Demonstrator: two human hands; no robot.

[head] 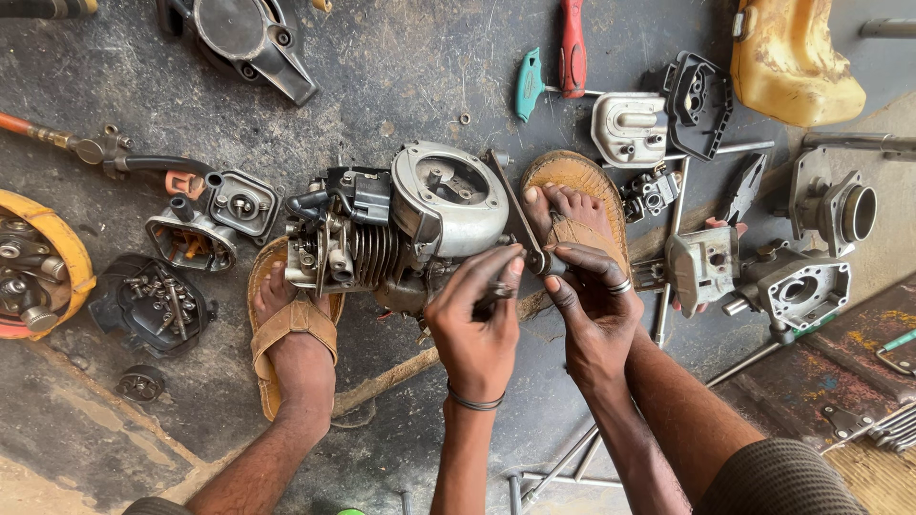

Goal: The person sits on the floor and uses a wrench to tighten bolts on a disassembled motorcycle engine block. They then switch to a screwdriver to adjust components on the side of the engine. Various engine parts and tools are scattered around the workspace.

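One small grey metal engine with cooling fins (401,234) sits on the oily concrete floor (401,67) between two sandalled feet, already well stripped: beside it lie one yellow plastic fuel tank (790,59) at far right, one silver muffler cover (629,129), one red-handled screwdriver (572,46) and one teal T-handle key (530,84). Work seems midway. At the engine's near right corner, the left hand (474,329) pinches a small fitting, and the right hand (596,310) closes on a dark flat wrench (515,212).

Yellow fuel tank (792,57) cut off at top edge | orange housing (38,262) cropped left | small part under left hand (474,329) hidden by fingers
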